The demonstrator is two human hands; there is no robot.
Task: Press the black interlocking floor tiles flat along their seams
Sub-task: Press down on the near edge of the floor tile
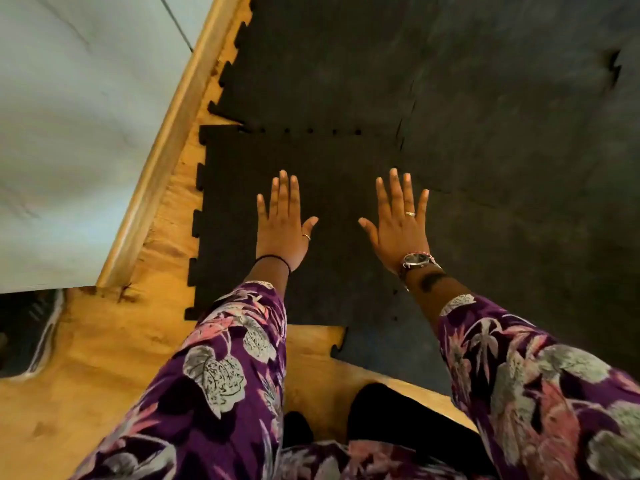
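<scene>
We saw two hands lying flat on a black floor tile [332, 161] near the middle of the floor. The left hand [282, 225] had its fingers spread out, palm down, holding nothing. The right hand [398, 225] was spread out flat too, just to the right, with a watch [417, 260] on its wrist. Both arms wore purple sleeves [221, 368] with leaf shapes. The seam [310, 130] with its little teeth ran just beyond the fingertips, joining this tile to the far tile [329, 64]. More black tiles [519, 168] lay to the right. Yellow wood floor [104, 341] showed on the left and near side, beside a pale wall [69, 133].
</scene>
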